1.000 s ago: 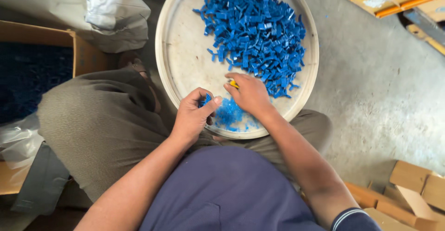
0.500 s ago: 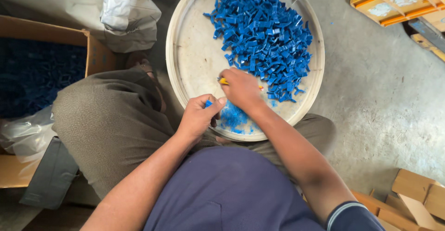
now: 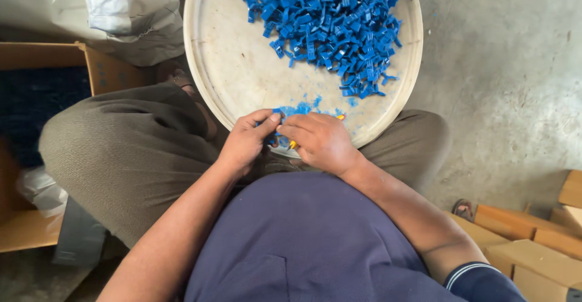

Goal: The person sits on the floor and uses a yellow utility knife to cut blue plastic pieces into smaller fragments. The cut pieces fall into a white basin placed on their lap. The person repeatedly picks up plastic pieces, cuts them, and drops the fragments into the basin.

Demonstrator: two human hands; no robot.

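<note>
Since half a second ago the two hands have drawn together at the near rim of the round cream tray (image 3: 209,66), and the view has closed in on it. The left hand (image 3: 245,141) pinches a small blue plastic piece (image 3: 277,115) between thumb and forefinger. The right hand (image 3: 320,141) is curled beside it, knuckles touching the left fingertips, its grip pressed on a small yellow tool (image 3: 293,144) that barely shows. A heap of blue plastic clips (image 3: 330,20) fills the tray's far half, with blue scraps (image 3: 301,107) just beyond the fingers. The tray rests on the seated person's crossed legs above a grey concrete floor (image 3: 503,84). An open cardboard box (image 3: 91,59) with dark blue contents stands to the left, a white plastic bag (image 3: 130,11) behind it, and more cardboard boxes (image 3: 533,241) at lower right.
</note>
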